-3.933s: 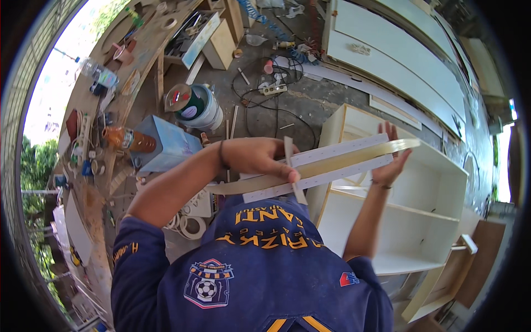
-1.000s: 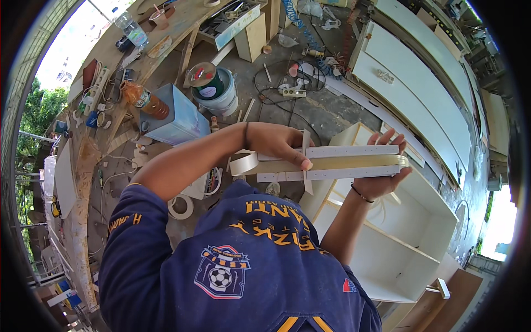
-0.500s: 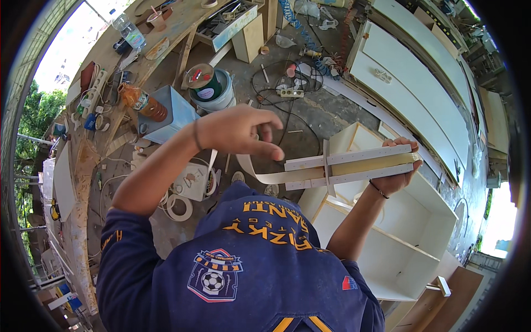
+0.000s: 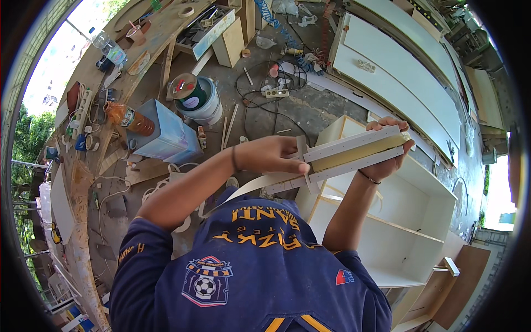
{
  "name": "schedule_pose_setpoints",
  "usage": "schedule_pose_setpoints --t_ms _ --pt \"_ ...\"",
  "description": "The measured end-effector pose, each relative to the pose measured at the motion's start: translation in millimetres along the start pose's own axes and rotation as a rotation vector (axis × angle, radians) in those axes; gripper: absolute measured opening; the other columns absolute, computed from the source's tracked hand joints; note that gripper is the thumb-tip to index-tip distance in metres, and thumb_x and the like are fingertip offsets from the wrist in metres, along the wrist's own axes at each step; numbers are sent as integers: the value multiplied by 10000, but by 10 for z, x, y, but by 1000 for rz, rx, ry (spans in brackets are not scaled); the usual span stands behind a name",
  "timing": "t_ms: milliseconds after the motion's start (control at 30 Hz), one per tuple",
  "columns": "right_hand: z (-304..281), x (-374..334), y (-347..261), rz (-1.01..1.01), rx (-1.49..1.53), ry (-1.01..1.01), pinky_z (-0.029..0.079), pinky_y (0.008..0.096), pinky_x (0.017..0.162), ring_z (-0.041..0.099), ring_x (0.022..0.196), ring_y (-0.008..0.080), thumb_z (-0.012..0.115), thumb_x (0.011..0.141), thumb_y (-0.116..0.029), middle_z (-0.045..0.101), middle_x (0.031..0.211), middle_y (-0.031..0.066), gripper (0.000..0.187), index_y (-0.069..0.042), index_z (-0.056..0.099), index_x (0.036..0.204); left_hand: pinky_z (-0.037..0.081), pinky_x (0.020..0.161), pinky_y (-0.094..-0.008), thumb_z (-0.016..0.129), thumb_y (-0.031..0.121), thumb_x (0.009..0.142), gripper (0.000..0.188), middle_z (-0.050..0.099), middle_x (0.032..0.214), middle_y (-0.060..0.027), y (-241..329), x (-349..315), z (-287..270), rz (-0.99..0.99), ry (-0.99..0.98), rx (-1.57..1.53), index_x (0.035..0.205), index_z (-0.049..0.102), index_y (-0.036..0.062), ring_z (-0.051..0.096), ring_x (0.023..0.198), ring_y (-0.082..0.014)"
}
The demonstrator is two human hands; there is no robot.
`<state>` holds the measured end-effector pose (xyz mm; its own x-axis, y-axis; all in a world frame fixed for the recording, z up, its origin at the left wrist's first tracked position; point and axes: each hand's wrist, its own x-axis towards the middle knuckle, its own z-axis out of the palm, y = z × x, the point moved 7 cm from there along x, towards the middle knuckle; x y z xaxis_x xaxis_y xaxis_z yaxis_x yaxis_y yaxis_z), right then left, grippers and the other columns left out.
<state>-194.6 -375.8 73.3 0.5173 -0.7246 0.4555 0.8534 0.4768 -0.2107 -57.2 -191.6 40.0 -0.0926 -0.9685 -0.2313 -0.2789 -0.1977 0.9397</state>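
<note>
My right hand (image 4: 394, 160) wraps round the far right end of a long, narrow frame. It has two parallel white rails (image 4: 359, 166) dotted with small marks and a yellowish strip (image 4: 354, 154) between them. A thin flat crosspiece (image 4: 302, 148) stands across the rails toward their left end. My left hand (image 4: 271, 156) is closed at this crosspiece, its thumb lying along the near side; some fingers are hidden behind it. From under that hand a pale flexible band (image 4: 249, 187) trails down to the left, past my shirt.
A white open cabinet carcass (image 4: 395, 221) lies below my right arm. White panels (image 4: 398, 83) lean at the upper right. Left stand a blue-grey tin (image 4: 166, 138), a bucket (image 4: 209, 108) and a cluttered workbench (image 4: 83, 155). Cables (image 4: 260, 105) cross the floor.
My left hand has come from the air left of the frame to the crosspiece and closed there. The frame's left end has tilted down slightly. My right hand keeps its hold.
</note>
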Motion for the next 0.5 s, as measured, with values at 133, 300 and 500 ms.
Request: schedule_pose_setpoints --t_ms 133,300,500 --pt "-27 -9 -66 -21 -11 72 389 353 848 486 1080 163 564 889 -375 586 1173 16 388 -58 581 1113 415 884 -290 665 505 793 645 614 1055 -113 146 184 104 37 -89 -227 1142 551 -25 551 997 -173" --pt "-411 -204 -310 -136 -73 324 317 377 1021 459 1208 190 563 889 -349 606 1183 59 424 -9 550 1141 412 886 -286 683 482 789 631 613 1050 -109 101 266 129 -11 -133 -211 1129 549 -33 550 991 -173" --pt "-484 -182 -563 -217 -182 210 285 457 1063 473 1215 213 564 895 -276 635 1128 81 387 13 537 1151 424 865 -297 683 504 780 660 610 1046 -115 246 141 136 73 -159 -225 1132 525 -32 560 954 -176"
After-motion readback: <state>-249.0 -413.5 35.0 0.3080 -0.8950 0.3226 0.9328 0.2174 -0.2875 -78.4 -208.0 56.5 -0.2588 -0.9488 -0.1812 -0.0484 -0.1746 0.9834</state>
